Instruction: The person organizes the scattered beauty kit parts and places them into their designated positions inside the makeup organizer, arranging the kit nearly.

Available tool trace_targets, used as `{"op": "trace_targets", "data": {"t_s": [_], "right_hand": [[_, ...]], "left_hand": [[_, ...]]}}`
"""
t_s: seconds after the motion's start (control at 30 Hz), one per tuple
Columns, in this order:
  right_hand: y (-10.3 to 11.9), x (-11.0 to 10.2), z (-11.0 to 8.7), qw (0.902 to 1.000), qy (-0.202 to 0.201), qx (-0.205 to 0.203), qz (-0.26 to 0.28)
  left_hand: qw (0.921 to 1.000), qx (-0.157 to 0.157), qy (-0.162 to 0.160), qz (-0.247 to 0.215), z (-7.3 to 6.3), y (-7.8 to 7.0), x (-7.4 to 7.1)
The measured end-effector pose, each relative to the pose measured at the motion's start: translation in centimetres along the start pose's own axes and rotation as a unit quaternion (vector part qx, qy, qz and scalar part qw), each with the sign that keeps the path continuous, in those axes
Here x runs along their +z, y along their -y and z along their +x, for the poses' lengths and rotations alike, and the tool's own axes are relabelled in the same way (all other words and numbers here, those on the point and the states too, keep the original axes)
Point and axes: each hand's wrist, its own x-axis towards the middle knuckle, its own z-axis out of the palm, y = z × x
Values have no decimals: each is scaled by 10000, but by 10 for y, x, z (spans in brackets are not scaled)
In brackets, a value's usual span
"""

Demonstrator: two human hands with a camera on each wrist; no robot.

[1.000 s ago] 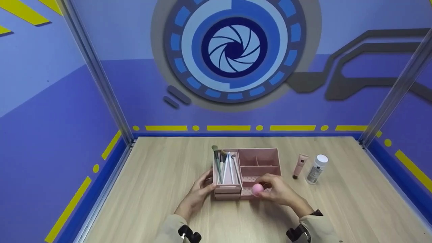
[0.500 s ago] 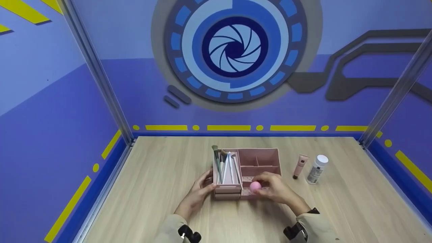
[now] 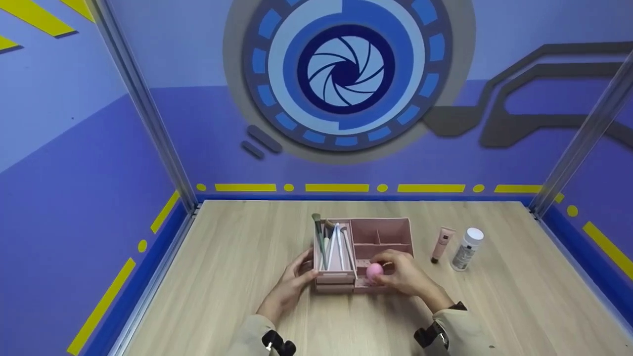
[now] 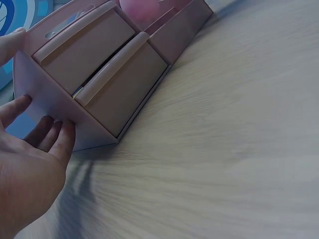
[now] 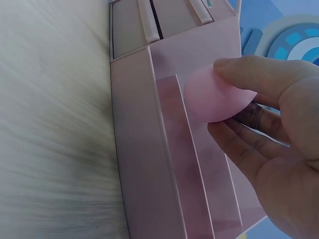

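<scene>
A pink makeup sponge (image 3: 374, 272), round and smooth, is pinched between the thumb and fingers of my right hand (image 3: 408, 274). In the right wrist view the sponge (image 5: 214, 94) hovers over the front right compartments of a pink desktop organizer (image 3: 381, 237). My left hand (image 3: 287, 287) rests against the organizer's left side. The left wrist view shows its fingertips (image 4: 65, 132) on the side wall and the thumb at the upper edge, below which two drawers (image 4: 122, 84) are closed. Several makeup brushes (image 3: 334, 247) lie in the organizer's top left tray.
To the right of the organizer, a pink squeeze tube (image 3: 442, 244) and a white-capped bottle (image 3: 467, 249) stand on the wooden table (image 3: 237, 247). Blue printed panels (image 3: 188, 138) enclose the back and sides.
My right hand has carried the sponge slightly left and away from me, over the organizer's front compartment. The left hand stays at the organizer's side.
</scene>
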Motion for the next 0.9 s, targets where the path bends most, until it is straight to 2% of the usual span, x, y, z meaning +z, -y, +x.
{"op": "trace_targets", "data": {"t_s": [0.3, 0.53, 0.9], "right_hand": [[-5, 4, 1, 9995, 1, 298, -67], [-8, 6, -1, 9993, 112, 342, 45], [-9, 7, -2, 9992, 62, 382, -24]], "left_hand": [[10000, 6, 33, -74, 0, -1, 1], [9999, -53, -10, -85, -1, 0, 2], [9999, -94, -84, -15, -2, 0, 2]]}}
